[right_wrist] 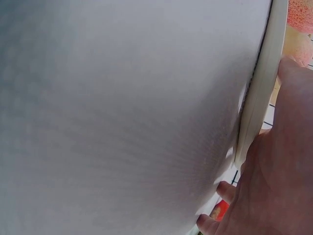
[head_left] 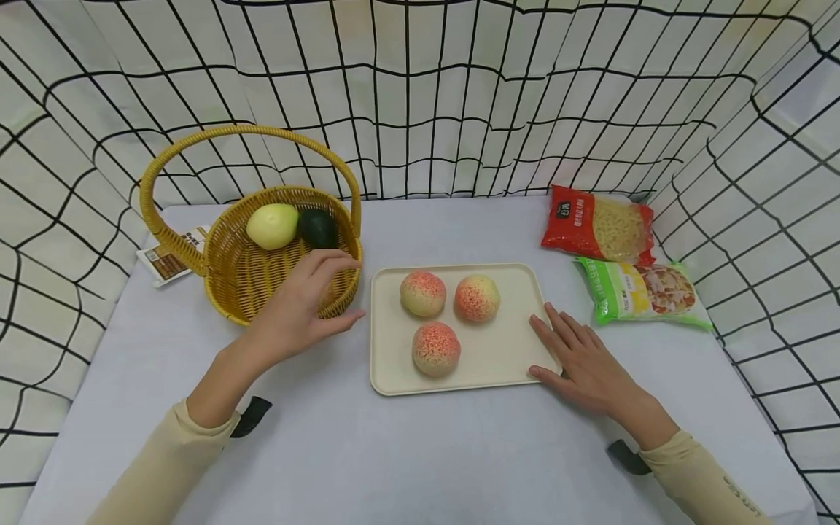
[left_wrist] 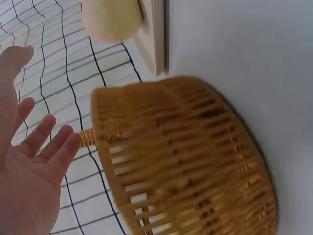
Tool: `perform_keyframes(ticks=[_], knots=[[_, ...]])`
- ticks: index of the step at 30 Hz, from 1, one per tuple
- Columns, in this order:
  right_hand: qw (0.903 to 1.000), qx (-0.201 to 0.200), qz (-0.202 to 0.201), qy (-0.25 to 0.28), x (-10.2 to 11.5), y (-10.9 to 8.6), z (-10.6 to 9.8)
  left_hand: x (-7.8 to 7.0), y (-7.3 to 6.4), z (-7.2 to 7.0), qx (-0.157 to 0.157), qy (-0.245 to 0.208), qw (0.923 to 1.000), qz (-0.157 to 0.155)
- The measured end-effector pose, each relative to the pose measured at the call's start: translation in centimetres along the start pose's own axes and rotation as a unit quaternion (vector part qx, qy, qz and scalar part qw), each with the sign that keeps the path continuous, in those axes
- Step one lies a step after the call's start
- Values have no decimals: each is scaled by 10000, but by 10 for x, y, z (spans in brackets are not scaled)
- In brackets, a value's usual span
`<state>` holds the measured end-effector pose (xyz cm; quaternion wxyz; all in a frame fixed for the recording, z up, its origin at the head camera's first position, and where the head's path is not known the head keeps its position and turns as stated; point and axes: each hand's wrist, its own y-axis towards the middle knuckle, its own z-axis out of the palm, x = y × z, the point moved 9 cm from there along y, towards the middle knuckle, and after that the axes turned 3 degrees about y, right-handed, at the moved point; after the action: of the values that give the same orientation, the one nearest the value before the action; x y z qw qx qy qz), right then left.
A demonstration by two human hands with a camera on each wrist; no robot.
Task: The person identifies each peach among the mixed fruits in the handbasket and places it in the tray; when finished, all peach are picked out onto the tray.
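The spread left hand [head_left: 297, 305] overhangs the basket [head_left: 252, 281]; the spread right hand [head_left: 586, 367] presumably steadies the tray [head_left: 502, 357] at its right edge.

Red pasta bag [head_left: 597, 226]: pale Chinese characters on a black label [head_left: 563, 210], with more printed across the red; too small for me to read from here;
Green food bag [head_left: 646, 293]: white characters along its left end, their wording unclear to me;
Flat packet [head_left: 160, 264]: small print on its brown-and-white face; illegible;
Right sleeve [head_left: 702, 477]: dark Latin lettering, seemingly beginning "Le"; the rest is blurred
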<state>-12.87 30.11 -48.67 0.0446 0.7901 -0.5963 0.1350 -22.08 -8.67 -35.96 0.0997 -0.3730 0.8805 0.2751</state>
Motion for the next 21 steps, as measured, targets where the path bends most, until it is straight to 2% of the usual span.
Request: perform_keyframes(ticks=[6,11,21], knots=[[10000,-5,1,-25,-1,0,0,26,-2,-12,15,33,9993,-374],[10000,-10,4,-45,-1,-1,1,46,-6,-14,145,30,9974,-700],[10000,7,28,-23,-1,-1,1,65,-12,-11,389,150,9947,-941]])
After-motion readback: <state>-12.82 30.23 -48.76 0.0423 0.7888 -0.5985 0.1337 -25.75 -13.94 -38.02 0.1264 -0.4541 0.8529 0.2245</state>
